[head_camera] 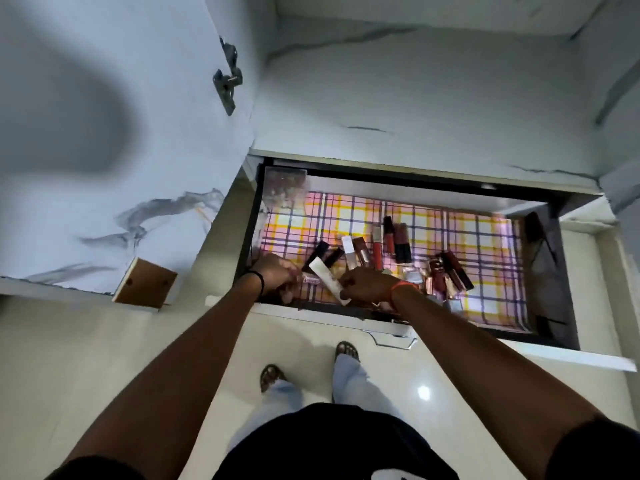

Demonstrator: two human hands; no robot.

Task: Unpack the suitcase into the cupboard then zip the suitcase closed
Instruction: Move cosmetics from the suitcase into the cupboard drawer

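With the left hand (277, 271) pinching something small and the right hand (369, 284) gripping the white tube (327, 279), a careless set-down could topple the upright lip-gloss tubes (394, 242) in the drawer (540, 271).

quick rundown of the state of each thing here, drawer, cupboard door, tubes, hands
drawer: pulled open, lined with plaid paper
cupboard door: swung open
white tube: lying flat, between the hands
lip gloss tubes: lying loose on the liner
left hand: in the drawer, fingers curled, grip unclear
right hand: in the drawer, fingers curled by the white tube
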